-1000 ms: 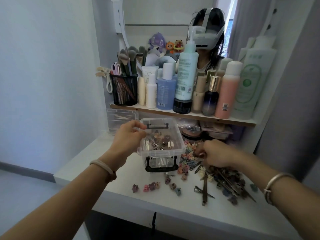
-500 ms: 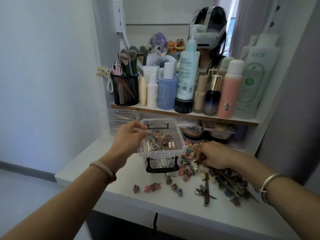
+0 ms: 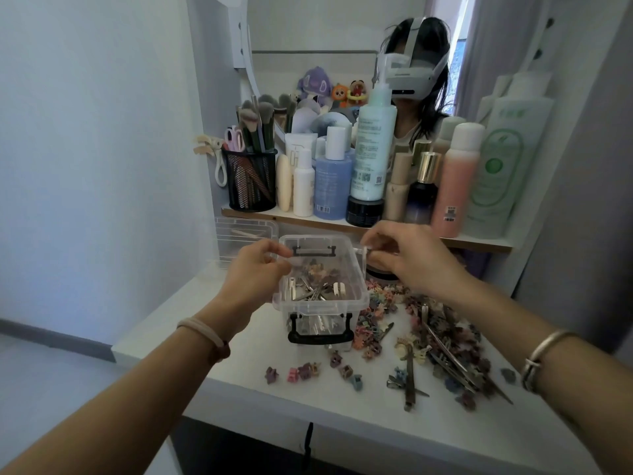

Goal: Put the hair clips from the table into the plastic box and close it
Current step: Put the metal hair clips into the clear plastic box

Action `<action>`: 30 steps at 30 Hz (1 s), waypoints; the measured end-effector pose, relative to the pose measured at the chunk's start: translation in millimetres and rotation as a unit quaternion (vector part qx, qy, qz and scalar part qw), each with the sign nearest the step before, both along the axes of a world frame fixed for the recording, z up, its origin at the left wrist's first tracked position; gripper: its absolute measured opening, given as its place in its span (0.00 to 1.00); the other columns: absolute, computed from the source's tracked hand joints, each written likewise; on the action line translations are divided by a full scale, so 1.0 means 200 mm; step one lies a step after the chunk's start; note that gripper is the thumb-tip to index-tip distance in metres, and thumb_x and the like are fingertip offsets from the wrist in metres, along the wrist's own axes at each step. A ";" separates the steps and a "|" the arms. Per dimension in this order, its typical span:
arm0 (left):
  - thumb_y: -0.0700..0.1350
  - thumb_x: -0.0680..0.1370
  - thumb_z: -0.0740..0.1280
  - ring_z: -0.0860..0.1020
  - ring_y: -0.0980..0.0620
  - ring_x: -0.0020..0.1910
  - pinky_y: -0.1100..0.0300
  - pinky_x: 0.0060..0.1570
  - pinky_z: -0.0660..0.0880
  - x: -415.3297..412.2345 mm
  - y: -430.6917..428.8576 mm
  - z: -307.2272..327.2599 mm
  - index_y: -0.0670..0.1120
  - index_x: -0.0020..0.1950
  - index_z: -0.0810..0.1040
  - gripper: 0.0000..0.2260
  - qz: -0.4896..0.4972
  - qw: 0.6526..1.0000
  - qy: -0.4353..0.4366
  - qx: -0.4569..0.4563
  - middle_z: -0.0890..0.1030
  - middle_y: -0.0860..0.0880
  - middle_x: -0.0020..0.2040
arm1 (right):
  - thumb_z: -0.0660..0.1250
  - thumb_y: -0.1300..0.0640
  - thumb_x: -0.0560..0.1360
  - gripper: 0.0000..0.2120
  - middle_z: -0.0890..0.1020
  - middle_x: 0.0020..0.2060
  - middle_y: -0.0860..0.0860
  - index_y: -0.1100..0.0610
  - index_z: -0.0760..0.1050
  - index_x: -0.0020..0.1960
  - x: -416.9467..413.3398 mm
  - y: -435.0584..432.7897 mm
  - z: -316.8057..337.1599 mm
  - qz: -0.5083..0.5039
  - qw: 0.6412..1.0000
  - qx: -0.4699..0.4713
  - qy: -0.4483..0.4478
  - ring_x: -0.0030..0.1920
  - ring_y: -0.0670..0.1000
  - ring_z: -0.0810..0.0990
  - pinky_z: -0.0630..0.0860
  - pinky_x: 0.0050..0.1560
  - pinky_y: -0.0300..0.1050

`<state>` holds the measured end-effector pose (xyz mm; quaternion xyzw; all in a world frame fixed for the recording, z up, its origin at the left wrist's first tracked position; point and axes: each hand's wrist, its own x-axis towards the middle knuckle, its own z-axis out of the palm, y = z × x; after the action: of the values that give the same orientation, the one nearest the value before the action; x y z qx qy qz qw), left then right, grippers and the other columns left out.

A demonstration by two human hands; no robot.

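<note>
Box (image 3: 322,305) open on table (image 3: 239,358), part-filled with clips (image 3: 317,286). Left hand (image 3: 255,272) grips its left rim. Right hand (image 3: 407,258) at the right rear corner, pinching a pale clip (image 3: 365,252). Loose heap (image 3: 442,334) of clips lies just right of box.

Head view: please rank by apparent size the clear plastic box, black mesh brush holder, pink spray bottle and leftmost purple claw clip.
1. clear plastic box, though nearer the camera
2. pink spray bottle
3. black mesh brush holder, about as wide, shorter
4. leftmost purple claw clip
</note>
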<state>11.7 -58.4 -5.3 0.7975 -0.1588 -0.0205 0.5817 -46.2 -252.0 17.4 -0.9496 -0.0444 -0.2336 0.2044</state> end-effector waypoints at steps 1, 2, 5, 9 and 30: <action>0.36 0.77 0.61 0.69 0.54 0.32 0.70 0.22 0.68 0.00 0.00 0.00 0.45 0.47 0.73 0.05 -0.004 1.000 0.000 0.001 0.73 0.49 0.37 | 0.67 0.62 0.74 0.07 0.78 0.41 0.47 0.57 0.79 0.51 0.00 0.04 0.01 0.017 1.000 -0.014 -0.001 0.42 0.45 0.75 0.70 0.43 0.34; 0.37 0.77 0.61 0.69 0.54 0.33 0.68 0.25 0.68 -0.01 -0.01 0.00 0.45 0.48 0.73 0.04 -0.008 1.000 0.000 0.002 0.73 0.49 0.38 | 0.66 0.62 0.75 0.06 0.80 0.42 0.49 0.58 0.79 0.51 0.01 0.07 0.01 0.030 0.999 -0.042 0.004 0.42 0.45 0.75 0.71 0.44 0.35; 0.38 0.77 0.62 0.71 0.54 0.35 0.65 0.29 0.67 -0.01 -0.02 0.00 0.46 0.47 0.73 0.04 -0.014 1.000 0.000 0.007 0.73 0.49 0.39 | 0.65 0.61 0.75 0.06 0.82 0.45 0.52 0.59 0.80 0.49 0.04 0.10 0.01 0.042 0.995 -0.085 -0.009 0.42 0.45 0.73 0.71 0.47 0.38; 0.38 0.77 0.62 0.71 0.54 0.34 0.67 0.27 0.67 -0.01 -0.02 -0.01 0.45 0.48 0.73 0.03 -0.009 1.000 0.004 0.007 0.74 0.50 0.39 | 0.66 0.59 0.75 0.07 0.83 0.47 0.51 0.58 0.80 0.50 0.06 0.12 0.00 0.040 0.995 -0.087 -0.010 0.42 0.43 0.73 0.67 0.46 0.34; 0.35 0.77 0.61 0.70 0.52 0.33 0.63 0.30 0.69 0.02 0.00 -0.02 0.43 0.50 0.73 0.05 0.017 1.000 0.012 -0.016 0.72 0.48 0.37 | 0.66 0.58 0.75 0.14 0.80 0.54 0.53 0.58 0.76 0.60 -0.03 -0.07 -0.23 -0.038 0.942 -0.107 0.316 0.51 0.49 0.76 0.66 0.42 0.34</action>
<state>16.5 -58.6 -9.3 0.7904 -0.1390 -0.0175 0.5964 -52.2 -266.9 -29.1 -0.9919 0.0336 0.0766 0.0958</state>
